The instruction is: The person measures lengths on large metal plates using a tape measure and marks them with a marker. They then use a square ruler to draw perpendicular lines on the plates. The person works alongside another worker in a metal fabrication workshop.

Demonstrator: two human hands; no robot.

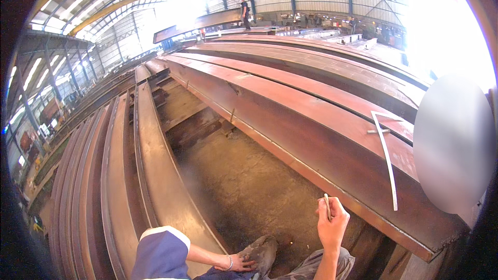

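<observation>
My right hand [333, 220] is closed around a short, pale stick of chalk [327, 202], its tip pointing up. That hand hovers just beside the near lower edge of a reddish-brown steel beam [290, 129]. On the beam to the right lies a light-coloured steel square [386, 158]; one long arm hangs over the side face, and a short bar [377, 131] crosses it. My left hand [239, 263], below a bracelet and blue sleeve, rests with fingers stretched out beside my dusty shoe [259, 254].
Several long steel beams [148, 150] lie side by side at left. A dusty brown floor [254, 176] shows in the gap between stacks. A person [244, 11] stands far off near a raised beam [202, 23]. A blurred grey oval covers the right side.
</observation>
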